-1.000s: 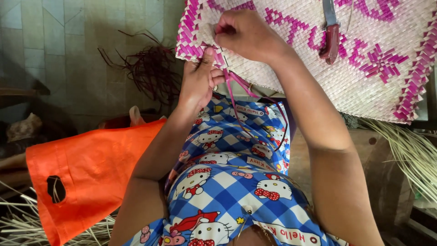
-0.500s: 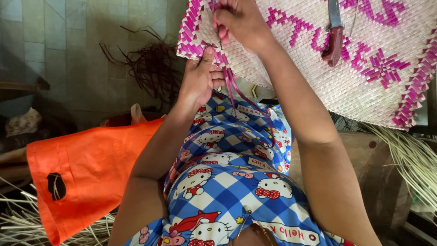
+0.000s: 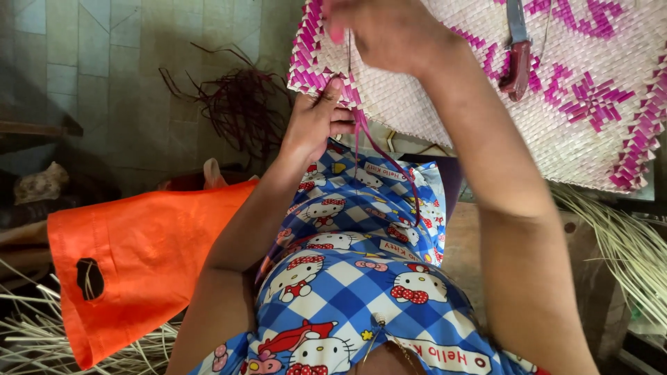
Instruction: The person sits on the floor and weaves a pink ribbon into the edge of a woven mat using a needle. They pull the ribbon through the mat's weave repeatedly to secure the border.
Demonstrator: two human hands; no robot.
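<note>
Pale woven straw with pink patterning makes up the mat (image 3: 486,104), which fills the top right and is cut off by the top and right edges of the view. The left hand (image 3: 316,121) pinches the mat's near left corner, thumb on the pink border, fingers curled underneath and mostly hidden. The right hand (image 3: 389,31) sits higher along the same edge, closed on something thin; its fingertips run out of view at the top, so what exactly it grips cannot be made out. The two hands are close together but not touching. Dark pink strands (image 3: 382,160) hang from the corner between them down onto the blue checked dress (image 3: 361,278).

A knife (image 3: 515,59) with a reddish handle lies on the mat near its top edge, the blade cut off above. An orange cloth (image 3: 139,257) lies at lower left. A tangle of dark fibres (image 3: 236,104) rests on the tiled floor beyond the left hand, and pale reeds (image 3: 625,243) trail at the right, partly hidden by the right arm.
</note>
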